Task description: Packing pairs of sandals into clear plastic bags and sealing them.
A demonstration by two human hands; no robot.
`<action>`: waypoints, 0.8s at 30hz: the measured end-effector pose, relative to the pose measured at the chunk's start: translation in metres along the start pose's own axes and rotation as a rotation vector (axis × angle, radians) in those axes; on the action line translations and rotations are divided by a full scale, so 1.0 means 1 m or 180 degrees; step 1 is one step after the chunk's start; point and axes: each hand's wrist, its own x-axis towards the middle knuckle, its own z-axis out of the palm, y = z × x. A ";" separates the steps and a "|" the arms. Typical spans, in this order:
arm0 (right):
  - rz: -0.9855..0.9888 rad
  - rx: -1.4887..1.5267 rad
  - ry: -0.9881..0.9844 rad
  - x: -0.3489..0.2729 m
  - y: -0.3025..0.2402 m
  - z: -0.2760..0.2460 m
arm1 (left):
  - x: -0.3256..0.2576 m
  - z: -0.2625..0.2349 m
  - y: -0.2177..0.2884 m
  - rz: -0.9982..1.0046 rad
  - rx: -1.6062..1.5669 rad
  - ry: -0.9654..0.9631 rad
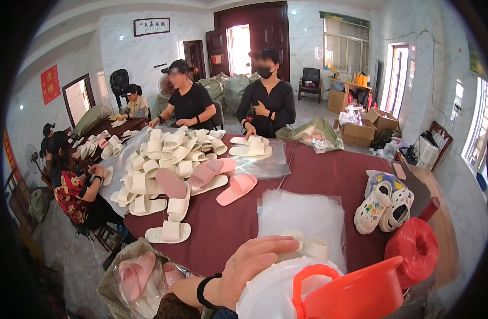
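Close in front of me at the bottom is a large white plastic jug (265,290) with an orange-red lid and handle (355,290). My left hand (252,266), with a black band on its wrist, comes in from the lower left and curls its fingers over the jug's far side. My right hand does not show. Just beyond the fingers, a cream slipper (316,248), partly hidden by the jug, lies on a stack of clear plastic bags (302,212). A pink slipper (237,190) lies farther left on the dark red tablecloth (228,228).
A big heap of cream slippers (169,151) covers the table's left. At right stand white clogs (374,207) and a red twine roll (412,250). A sack (114,287) holds pink slippers at lower left. Co-workers (268,98) sit across and along the left.
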 end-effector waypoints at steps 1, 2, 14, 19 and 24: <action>0.0032 0.0015 -0.0036 0.000 0.001 0.001 | -0.001 -0.002 0.000 -0.0162 -0.0120 -0.0112; 0.0020 0.0016 -0.0018 0.000 0.002 0.003 | -0.002 -0.004 0.000 -0.0143 -0.0112 -0.0109; -0.0036 -0.0013 0.0115 -0.001 0.001 0.004 | -0.002 -0.013 -0.006 -0.0002 0.0192 -0.0342; -0.0041 -0.0009 0.0081 0.002 -0.003 -0.001 | -0.017 -0.021 -0.029 0.0051 -0.0026 -0.0519; 0.0004 0.0005 0.0026 0.003 0.001 0.003 | -0.003 -0.020 -0.023 0.0383 0.0360 -0.0440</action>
